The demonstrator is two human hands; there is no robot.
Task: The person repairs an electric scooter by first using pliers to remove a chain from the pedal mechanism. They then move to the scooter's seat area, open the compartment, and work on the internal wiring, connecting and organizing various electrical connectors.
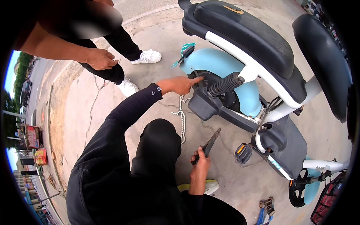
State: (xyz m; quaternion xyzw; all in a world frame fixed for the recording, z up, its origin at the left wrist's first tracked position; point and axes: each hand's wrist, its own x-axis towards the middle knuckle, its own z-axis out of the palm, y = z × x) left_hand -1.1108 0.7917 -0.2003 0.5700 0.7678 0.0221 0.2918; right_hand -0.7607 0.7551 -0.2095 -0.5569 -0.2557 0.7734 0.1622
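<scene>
my left hand (176, 85) reaches out to the rear wheel (212, 78) of a pale blue and white scooter (264, 84), index finger stretched straight at the dark wheel, the other fingers folded in and gripping nothing that i can see. whether that fingertip touches the wheel or stops just short of it, i cannot tell. a light blue fender (202, 58) curves over the wheel, and a dark coiled shock absorber (226, 84) slants across it, with a black plastic box (203, 105) just beside its lower end.

my right hand (201, 163) is clenched around the lower end of a dark, tapered tool (210, 144), low in front of me and well apart from the wheel. the tool's narrow end points up and to the right, over the concrete.

on the ground, between my knee (159, 138) and the black box, lies a white rope (183, 125). a pedal (243, 153) sits to the right of my tool, below the scooter's body, and another tool with blue handles (266, 212) lies near the lower edge. at the upper left stands another person in white shoes (147, 56), one hand (100, 59) held out with its fingers curled.
</scene>
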